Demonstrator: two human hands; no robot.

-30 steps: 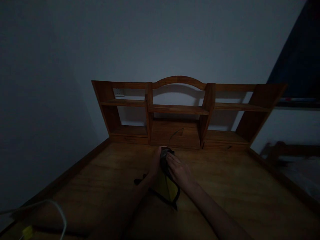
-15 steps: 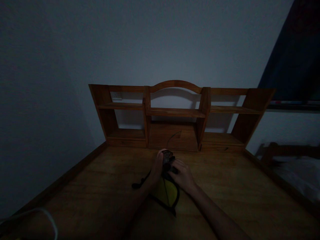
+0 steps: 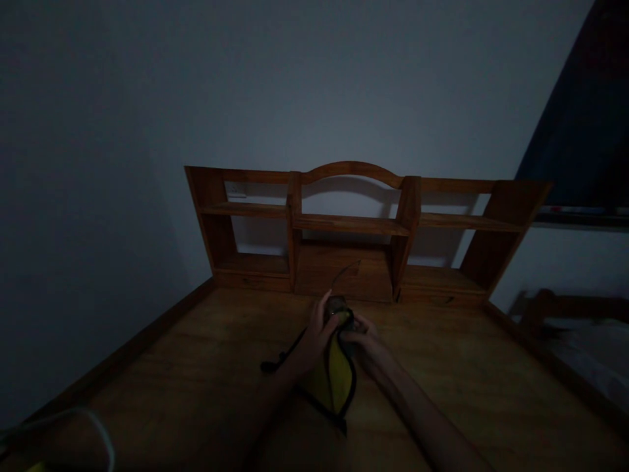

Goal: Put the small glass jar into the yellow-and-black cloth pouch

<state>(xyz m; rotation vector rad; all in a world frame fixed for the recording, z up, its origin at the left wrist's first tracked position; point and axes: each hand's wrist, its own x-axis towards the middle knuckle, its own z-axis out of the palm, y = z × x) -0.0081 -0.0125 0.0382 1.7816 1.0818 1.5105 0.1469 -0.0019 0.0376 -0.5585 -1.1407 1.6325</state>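
A yellow cloth item with black edging (image 3: 340,377), pouch-like in shape, lies on the wooden desk between my hands. My left hand (image 3: 317,337) is closed on its left side, thumb over the upper part. On the other side my right hand (image 3: 366,341) pinches the black edge near the top. Beyond the thumb a small dark object (image 3: 337,303) shows at the cloth's upper end; dim light hides its kind. A thin curved strand (image 3: 346,270) rises above my left fingers. A black strap end (image 3: 269,367) sticks out at the left.
A wooden shelf unit (image 3: 351,224) stands along the back of the desk (image 3: 206,367), against the wall. Raised wooden edges run down both sides. A pale cable (image 3: 93,419) curls at the lower left. A dark window or curtain (image 3: 584,144) is at the right.
My right hand has moved from the dark object to the cloth's black edge, and the upper part now stands up, showing more yellow. My left thumb has shifted onto the cloth. The view shifted slightly.
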